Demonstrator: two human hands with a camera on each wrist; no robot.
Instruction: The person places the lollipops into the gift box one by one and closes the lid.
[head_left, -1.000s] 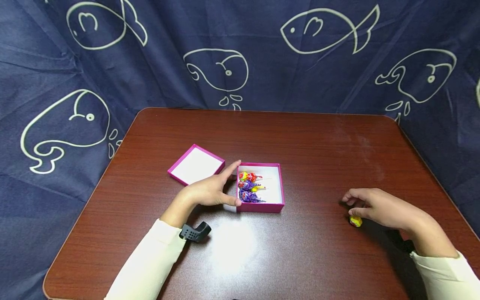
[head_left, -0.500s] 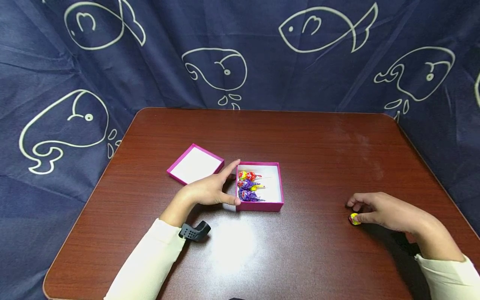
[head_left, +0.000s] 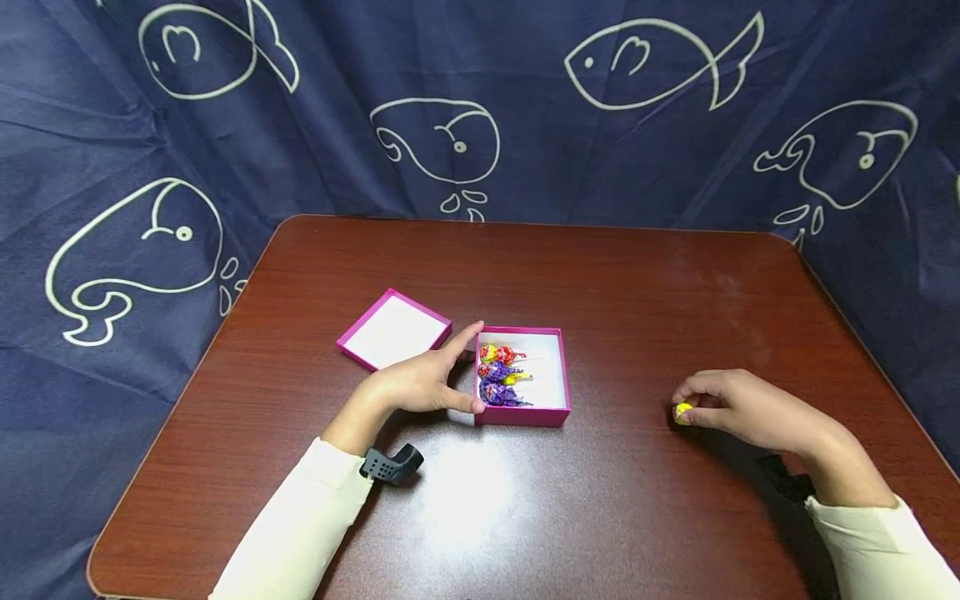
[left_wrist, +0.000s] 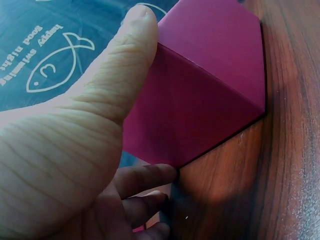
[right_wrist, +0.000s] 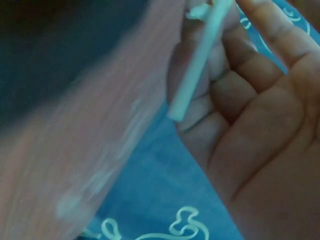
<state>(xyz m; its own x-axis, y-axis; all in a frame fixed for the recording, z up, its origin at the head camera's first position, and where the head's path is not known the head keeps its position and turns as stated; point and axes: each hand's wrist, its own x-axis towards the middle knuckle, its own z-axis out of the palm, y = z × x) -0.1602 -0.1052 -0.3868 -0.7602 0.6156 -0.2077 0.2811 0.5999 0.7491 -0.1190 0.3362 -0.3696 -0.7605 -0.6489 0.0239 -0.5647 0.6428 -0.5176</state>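
Observation:
My left hand [head_left: 414,381] rests against the left side of a pink box [head_left: 545,417], thumb at the near corner and a finger stretched to the far one. In the left wrist view the straight thumb lies along the pink box [left_wrist: 200,107]. Several wrapped lollipops, among them a purple lollipop [head_left: 498,393] and a red lollipop [head_left: 504,354], lie side by side in the box. My right hand [head_left: 738,406] pinches a yellow lollipop [head_left: 682,413] low over the table at the right. Its white stick [right_wrist: 197,70] runs past the curled fingers in the right wrist view.
The box's lid [head_left: 393,333], white inside with a pink rim, lies left of the box, partly behind my left hand. The brown table [head_left: 600,275] ends at a blue curtain [head_left: 525,158] with white fish and whale drawings.
My right hand has closed its fingers on the yellow lollipop and moved it left and slightly farther from me. The left hand and the box have stayed in place.

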